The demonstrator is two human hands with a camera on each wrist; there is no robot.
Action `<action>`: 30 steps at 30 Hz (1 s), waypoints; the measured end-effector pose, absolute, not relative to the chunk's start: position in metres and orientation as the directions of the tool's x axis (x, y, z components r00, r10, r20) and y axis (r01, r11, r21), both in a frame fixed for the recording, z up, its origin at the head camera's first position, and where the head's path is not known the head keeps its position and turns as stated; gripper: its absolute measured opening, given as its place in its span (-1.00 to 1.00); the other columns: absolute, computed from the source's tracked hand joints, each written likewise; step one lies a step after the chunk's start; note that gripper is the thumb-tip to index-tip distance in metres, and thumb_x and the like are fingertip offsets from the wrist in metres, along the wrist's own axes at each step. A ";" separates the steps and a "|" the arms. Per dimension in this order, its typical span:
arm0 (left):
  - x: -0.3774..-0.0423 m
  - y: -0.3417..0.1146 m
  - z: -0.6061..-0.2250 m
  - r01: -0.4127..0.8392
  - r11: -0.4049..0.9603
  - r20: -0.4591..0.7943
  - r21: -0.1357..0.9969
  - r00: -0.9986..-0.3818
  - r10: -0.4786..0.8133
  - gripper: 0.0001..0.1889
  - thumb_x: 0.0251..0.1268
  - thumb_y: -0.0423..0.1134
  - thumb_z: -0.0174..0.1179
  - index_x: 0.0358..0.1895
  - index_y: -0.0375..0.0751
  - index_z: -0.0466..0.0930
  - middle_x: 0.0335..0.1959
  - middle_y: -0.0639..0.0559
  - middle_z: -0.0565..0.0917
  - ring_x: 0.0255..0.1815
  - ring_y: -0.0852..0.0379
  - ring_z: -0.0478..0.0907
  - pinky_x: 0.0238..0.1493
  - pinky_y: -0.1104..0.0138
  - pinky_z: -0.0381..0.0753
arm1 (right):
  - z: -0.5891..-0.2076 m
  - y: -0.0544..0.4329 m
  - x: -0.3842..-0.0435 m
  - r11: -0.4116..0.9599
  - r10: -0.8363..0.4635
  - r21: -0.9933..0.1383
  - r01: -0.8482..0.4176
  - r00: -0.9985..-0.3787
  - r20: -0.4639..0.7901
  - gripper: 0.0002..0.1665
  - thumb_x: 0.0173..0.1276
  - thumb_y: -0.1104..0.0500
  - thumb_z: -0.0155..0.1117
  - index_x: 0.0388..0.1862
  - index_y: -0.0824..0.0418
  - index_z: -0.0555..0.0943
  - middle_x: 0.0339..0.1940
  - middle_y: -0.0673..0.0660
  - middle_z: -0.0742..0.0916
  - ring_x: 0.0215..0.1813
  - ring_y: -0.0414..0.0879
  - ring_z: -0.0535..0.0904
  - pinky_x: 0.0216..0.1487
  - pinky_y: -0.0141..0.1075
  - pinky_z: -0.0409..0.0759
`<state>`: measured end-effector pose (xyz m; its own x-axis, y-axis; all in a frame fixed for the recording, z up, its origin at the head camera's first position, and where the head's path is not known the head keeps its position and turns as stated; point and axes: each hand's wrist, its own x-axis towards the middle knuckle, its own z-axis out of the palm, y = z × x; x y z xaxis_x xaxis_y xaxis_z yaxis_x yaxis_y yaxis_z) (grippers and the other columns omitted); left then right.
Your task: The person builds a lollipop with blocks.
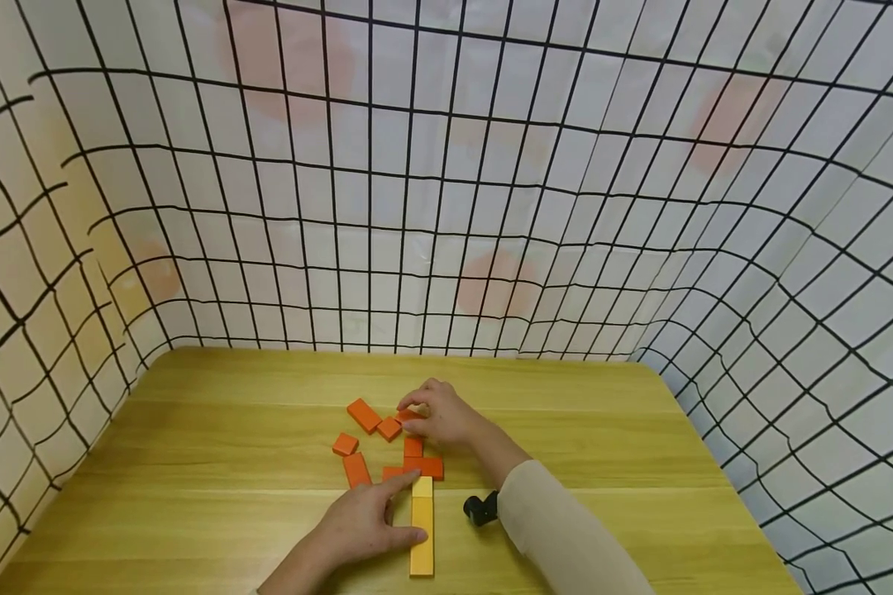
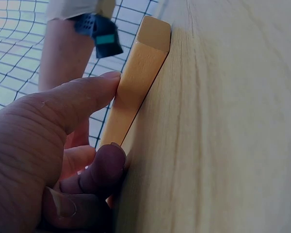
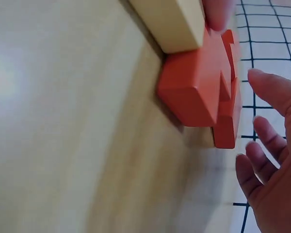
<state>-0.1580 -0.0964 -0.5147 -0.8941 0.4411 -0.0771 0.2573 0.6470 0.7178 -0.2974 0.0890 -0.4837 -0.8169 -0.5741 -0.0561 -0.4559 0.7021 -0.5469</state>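
Observation:
A long yellow block (image 1: 422, 554) lies end to end with a short yellow block (image 1: 422, 486) on the table. My left hand (image 1: 360, 519) rests its thumb against the long block, seen close in the left wrist view as a wooden block (image 2: 136, 73). Its index finger reaches to the row's far end, where orange blocks (image 1: 432, 468) lie crosswise. Another orange block (image 1: 413, 447) sits just beyond them. Farther up, my right hand (image 1: 442, 413) has thumb and fingers spread on either side of an orange block (image 1: 408, 416). The right wrist view shows those fingers apart.
Loose orange blocks lie left of the right hand: a long one (image 1: 363, 415), a short one (image 1: 389, 428), another short one (image 1: 346, 445) and a long one (image 1: 356, 469). A black object (image 1: 479, 510) is by the right forearm. Black netting (image 1: 432, 240) surrounds the wooden table (image 1: 603, 430).

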 end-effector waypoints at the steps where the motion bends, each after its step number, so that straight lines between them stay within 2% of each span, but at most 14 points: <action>1: -0.158 -0.096 -0.515 0.259 0.645 -0.075 0.719 -0.894 0.442 -0.12 0.11 0.31 0.40 0.50 0.05 0.41 -0.77 0.32 0.25 -0.71 0.31 0.15 -0.52 0.35 0.32 | -0.483 0.087 -0.300 0.703 -0.583 -0.540 -0.462 -0.810 -0.066 -0.68 0.44 -0.06 0.36 0.13 -0.09 0.71 0.11 0.06 0.56 0.14 -0.02 0.39 0.15 -0.09 0.46; 7: -0.159 -0.097 -0.514 0.264 0.637 -0.076 0.724 -0.888 0.454 -0.11 0.13 0.31 0.39 0.51 0.03 0.40 -0.75 0.32 0.28 -0.67 0.31 0.16 -0.45 0.36 0.39 | -0.485 0.080 -0.312 0.697 -0.635 -0.522 -0.491 -0.761 -0.132 -0.63 0.44 -0.07 0.36 0.19 -0.12 0.69 0.22 0.06 0.55 0.25 0.02 0.35 0.30 0.01 0.40; 13: -0.159 -0.097 -0.516 0.243 0.629 -0.097 0.738 -0.885 0.456 -0.10 0.11 0.32 0.39 0.52 0.06 0.38 -0.75 0.31 0.21 -0.71 0.29 0.10 -0.59 0.35 0.19 | -0.485 0.079 -0.314 0.693 -0.651 -0.543 -0.475 -0.736 -0.187 -0.62 0.43 -0.09 0.36 0.20 -0.16 0.69 0.26 0.04 0.57 0.26 -0.01 0.34 0.33 0.01 0.39; 15: -0.159 -0.097 -0.516 0.246 0.628 -0.093 0.739 -0.885 0.456 -0.10 0.12 0.31 0.39 0.52 0.05 0.38 -0.75 0.31 0.20 -0.72 0.29 0.08 -0.61 0.34 0.17 | -0.485 0.079 -0.314 0.697 -0.649 -0.541 -0.470 -0.735 -0.197 -0.60 0.43 -0.10 0.36 0.22 -0.18 0.68 0.27 0.04 0.56 0.25 -0.02 0.34 0.33 0.02 0.39; 19: -0.161 -0.097 -0.516 0.256 0.629 -0.083 0.734 -0.885 0.458 -0.11 0.12 0.30 0.39 0.51 0.03 0.39 -0.75 0.32 0.23 -0.70 0.30 0.09 -0.56 0.36 0.26 | -0.483 0.077 -0.313 0.707 -0.644 -0.525 -0.473 -0.738 -0.202 -0.57 0.40 -0.13 0.38 0.23 -0.21 0.67 0.27 0.03 0.55 0.23 -0.03 0.33 0.32 0.01 0.39; 30: -0.159 -0.098 -0.517 0.256 0.617 -0.079 0.744 -0.884 0.461 -0.10 0.11 0.31 0.39 0.52 0.04 0.39 -0.77 0.32 0.26 -0.75 0.32 0.14 -0.63 0.36 0.18 | -0.489 0.077 -0.312 0.710 -0.622 -0.543 -0.449 -0.761 -0.183 -0.66 0.37 -0.16 0.40 0.10 -0.22 0.68 0.20 0.00 0.57 0.17 -0.06 0.33 0.25 -0.07 0.41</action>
<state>-0.1593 -0.0976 -0.5168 -0.8838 0.4612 -0.0789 0.2558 0.6174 0.7439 -0.3118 0.0766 -0.4892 -0.7614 -0.6218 -0.1834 -0.4490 0.7098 -0.5427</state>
